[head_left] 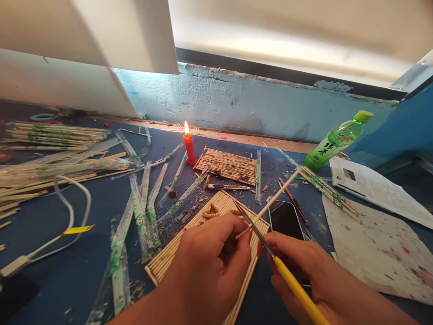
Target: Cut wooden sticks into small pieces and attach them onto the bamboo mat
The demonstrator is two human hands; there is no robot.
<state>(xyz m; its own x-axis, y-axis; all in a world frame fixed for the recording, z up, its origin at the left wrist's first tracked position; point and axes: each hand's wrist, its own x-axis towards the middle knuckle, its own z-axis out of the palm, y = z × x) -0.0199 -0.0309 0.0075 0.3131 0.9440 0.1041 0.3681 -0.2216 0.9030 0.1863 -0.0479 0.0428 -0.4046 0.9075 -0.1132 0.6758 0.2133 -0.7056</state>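
My left hand (209, 262) is closed, pinching the lower end of a thin wooden stick (275, 195) that slants up to the right. In my right hand (304, 266) is a knife with a yellow handle (297, 289), its narrow blade crossing the stick near the left fingertips. Below both hands lies a mat of wooden sticks (179, 253) set side by side, partly hidden by my left hand. A few small light-brown ringed pieces (211, 212) rest on it. A smaller panel of sticks (230, 164), smeared dark, lies farther back.
A lit red candle (189, 149) stands beside the smaller panel. Clear wrappers (138, 212) and bundled sticks (50, 135) cover the left side, with a white cable (89, 203). To the right are a phone (287, 220), a green bottle (333, 142) and papers (382, 189). A box cutter (228, 187) lies mid-table.
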